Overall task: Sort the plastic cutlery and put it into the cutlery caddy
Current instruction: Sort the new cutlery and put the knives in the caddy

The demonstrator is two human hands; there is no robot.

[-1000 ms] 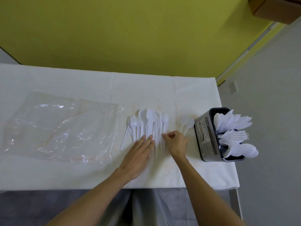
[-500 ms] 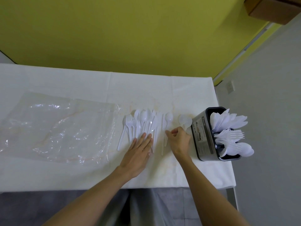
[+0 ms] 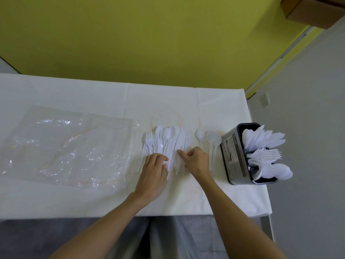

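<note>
A pile of white plastic forks, spoons and knives [image 3: 166,142] lies on the white tablecloth [image 3: 93,94], handles toward me. My left hand [image 3: 155,171] rests on the handles at the pile's left side. My right hand [image 3: 197,161] is at the pile's right edge, its index finger stretched left onto a handle and the other fingers curled. Two separated spoons [image 3: 212,138] lie between the pile and the dark grey cutlery caddy [image 3: 232,154]. The caddy holds knives at the back, forks in the middle and spoons at the front.
A crumpled clear plastic bag [image 3: 71,146] lies flat on the left half of the table. The caddy stands close to the table's right edge. A yellow wall runs behind the table, and a cardboard box [image 3: 315,10] shows at the top right.
My right hand slid a spoon from the pile to the right, left it near the other separated spoon, and came back to the pile. My left hand stayed on the handles.
</note>
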